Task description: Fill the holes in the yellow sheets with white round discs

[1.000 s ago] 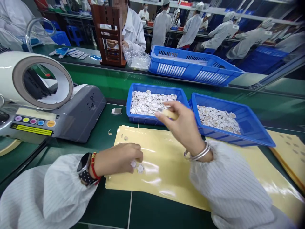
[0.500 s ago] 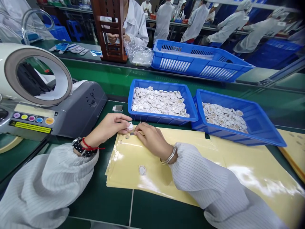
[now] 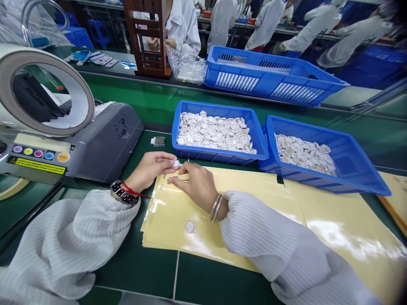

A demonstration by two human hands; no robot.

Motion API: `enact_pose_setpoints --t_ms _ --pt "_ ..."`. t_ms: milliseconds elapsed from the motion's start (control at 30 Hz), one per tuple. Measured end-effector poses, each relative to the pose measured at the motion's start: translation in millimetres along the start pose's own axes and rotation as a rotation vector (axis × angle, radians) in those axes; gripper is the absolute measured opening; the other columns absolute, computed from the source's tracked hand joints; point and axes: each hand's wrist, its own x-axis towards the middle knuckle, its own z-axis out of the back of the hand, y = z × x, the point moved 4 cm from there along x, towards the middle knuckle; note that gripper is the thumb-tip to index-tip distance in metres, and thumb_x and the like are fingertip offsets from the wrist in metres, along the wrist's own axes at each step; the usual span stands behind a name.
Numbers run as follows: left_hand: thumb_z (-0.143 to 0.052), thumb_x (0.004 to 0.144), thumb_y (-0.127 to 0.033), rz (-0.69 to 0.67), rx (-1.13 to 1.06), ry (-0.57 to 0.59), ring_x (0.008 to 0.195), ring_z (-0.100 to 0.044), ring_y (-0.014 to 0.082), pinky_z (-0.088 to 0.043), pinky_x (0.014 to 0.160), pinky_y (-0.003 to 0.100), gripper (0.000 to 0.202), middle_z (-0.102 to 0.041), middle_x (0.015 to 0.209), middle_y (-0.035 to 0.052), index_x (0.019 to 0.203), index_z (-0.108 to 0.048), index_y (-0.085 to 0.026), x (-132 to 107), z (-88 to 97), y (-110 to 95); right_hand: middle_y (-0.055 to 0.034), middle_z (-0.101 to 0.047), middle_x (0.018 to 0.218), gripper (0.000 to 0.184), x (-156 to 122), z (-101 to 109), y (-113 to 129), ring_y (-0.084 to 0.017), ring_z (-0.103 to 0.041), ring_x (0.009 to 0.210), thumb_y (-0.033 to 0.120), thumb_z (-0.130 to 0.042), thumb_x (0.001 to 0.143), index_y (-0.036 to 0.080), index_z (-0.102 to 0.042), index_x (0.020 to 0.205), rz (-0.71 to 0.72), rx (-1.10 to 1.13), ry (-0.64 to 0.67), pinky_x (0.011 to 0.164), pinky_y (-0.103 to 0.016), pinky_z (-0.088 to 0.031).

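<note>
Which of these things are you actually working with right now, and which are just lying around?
In hand: left hand pinching a round disc; right hand pressed on the yellow sheet; blue tray of discs just behind them.
Lying about: lone disc on the sheet; grey tape dispenser; small grey square part; slotted blue crate; second blue tray.

Dark green bench top [image 3: 152, 262] under me, green conveyor belt [image 3: 152, 103] running across beyond it, long blue slatted crate [image 3: 270, 80] on its far side, brown wooden rack [image 3: 149, 38] (a white-coated person [image 3: 186, 25] sits behind it), more white-coated workers [image 3: 318, 25] along the back benches, blue stools [image 3: 93, 30] far left, bright even light.
</note>
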Motion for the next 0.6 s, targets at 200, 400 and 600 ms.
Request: enact_pose_setpoints --t_ms 200,400,600 --pt "-0.076 0.061 -0.020 -0.034 -0.001 -0.015 0.070 -0.065 0.0151 -0.054 0.072 0.026 0.022 -0.069 0.076 0.0065 0.078 -0.066 -0.011 1 0.7 3 0.0021 -0.059 0.065 0.038 -1 5 -12 -0.014 -0.053 0.061 0.055 -0.065 0.063 0.020 -0.052 0.064 -0.129 0.360 -0.152 0.055 -0.025 -0.037" --pt "-0.075 0.063 -0.022 -0.028 -0.022 -0.004 0.070 -0.066 0.0148 -0.055 0.072 0.024 0.021 -0.069 0.077 0.0071 0.080 -0.067 -0.011 1 0.0 3 0.0021 -0.056 0.061 0.035 1 16 -21 -0.013 -0.050 0.059 0.052 -0.064 0.065 0.019 -0.052 0.063 -0.148 0.353 -0.279 0.055 -0.025 -0.037" --pt "-0.072 0.067 -0.018 -0.002 -0.008 -0.020 0.070 -0.066 0.0148 -0.054 0.070 0.023 0.017 -0.069 0.079 0.0086 0.080 -0.066 -0.010 -2 -2.0 -1 0.0018 -0.057 0.063 0.034 4 15 -25 -0.014 -0.051 0.061 0.051 -0.064 0.065 0.019 -0.054 0.064 -0.156 0.367 -0.301 0.058 -0.026 -0.038"
